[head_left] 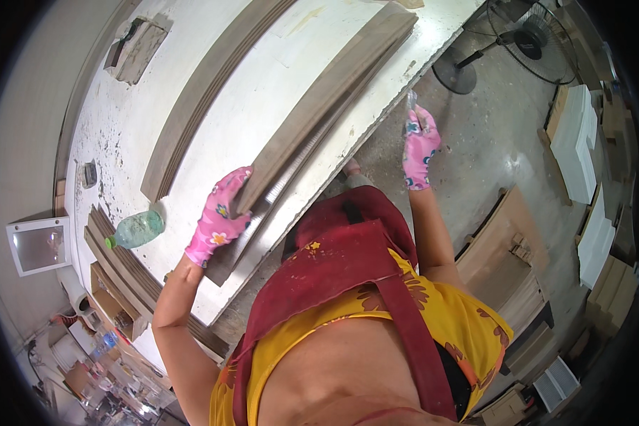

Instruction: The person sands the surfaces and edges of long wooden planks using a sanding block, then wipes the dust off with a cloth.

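My left hand (219,219), in a pink flowered glove, grips the near end of a long grey-brown wooden strip (318,106). That strip is tilted up off a second wooden strip (252,245) beneath it, and a pale streaked gap shows between them. Out past the table's right edge, my right hand (420,145), gloved the same way, is raised with its fingers pinched together. A small translucent piece (411,99) sticks up from those fingertips; its kind is not clear.
A stack of wooden strips (202,96) lies farther left on the white table (270,96). Near its left side lies a green-capped plastic bottle (138,229). A black fan (525,42) stands on the floor at far right, with boards (508,248) and white panels (576,153) nearby.
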Tool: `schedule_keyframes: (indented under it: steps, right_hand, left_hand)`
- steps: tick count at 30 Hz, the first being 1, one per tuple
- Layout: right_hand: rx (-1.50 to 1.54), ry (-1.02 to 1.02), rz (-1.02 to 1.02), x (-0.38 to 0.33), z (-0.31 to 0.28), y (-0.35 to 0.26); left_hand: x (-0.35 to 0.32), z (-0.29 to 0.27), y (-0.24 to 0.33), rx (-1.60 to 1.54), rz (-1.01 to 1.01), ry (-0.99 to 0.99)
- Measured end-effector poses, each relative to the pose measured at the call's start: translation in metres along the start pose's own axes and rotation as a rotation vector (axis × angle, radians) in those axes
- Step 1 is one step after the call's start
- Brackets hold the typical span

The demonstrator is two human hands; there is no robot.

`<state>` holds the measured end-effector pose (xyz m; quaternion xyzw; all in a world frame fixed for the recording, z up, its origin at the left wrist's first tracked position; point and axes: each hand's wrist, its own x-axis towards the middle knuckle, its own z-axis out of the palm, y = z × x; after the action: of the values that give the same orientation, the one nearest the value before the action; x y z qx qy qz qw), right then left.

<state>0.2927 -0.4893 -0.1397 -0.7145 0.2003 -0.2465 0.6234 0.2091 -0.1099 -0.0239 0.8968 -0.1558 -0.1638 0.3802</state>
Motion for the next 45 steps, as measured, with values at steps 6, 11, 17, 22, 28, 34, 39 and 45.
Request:
schedule_keyframes:
  steps: [6, 11, 17, 22, 28, 34, 39, 45]
  right_hand:
    - [-0.303, -0.538, -0.564, -0.036, 0.045, -0.08]
    - [-1.055, -0.673, -0.929, 0.039, 0.082, -0.072]
    - [-0.929, -0.142, -0.359, 0.276, 0.014, -0.005]
    - [-0.248, -0.121, -0.128, 0.206, -0.013, 0.041]
    - [-0.004, 0.025, 0.416, 0.082, -0.044, 0.128]
    - [0.119, 0.042, 0.673, 0.012, -0.041, 0.128]
    - [0.099, 0.01, 0.628, 0.004, -0.041, 0.128]
    - [0.131, 0.034, 0.549, 0.005, -0.041, 0.109]
  left_hand:
    - [0.0, 0.037, 0.017, 0.367, -0.039, 0.161]
    - [-0.004, 0.05, 0.01, 0.422, -0.016, 0.277]
    - [0.003, 0.05, 0.016, 0.427, -0.042, 0.269]
    - [0.005, 0.038, 0.026, 0.339, -0.104, 0.205]
    - [0.01, 0.008, -0.001, -0.182, -0.13, 0.101]
    - [0.027, -0.048, -0.019, -0.326, -0.506, -0.147]
    - [0.047, -0.045, -0.021, -0.478, -0.487, -0.006]
    - [0.037, -0.04, -0.023, -0.521, -0.466, 0.089]
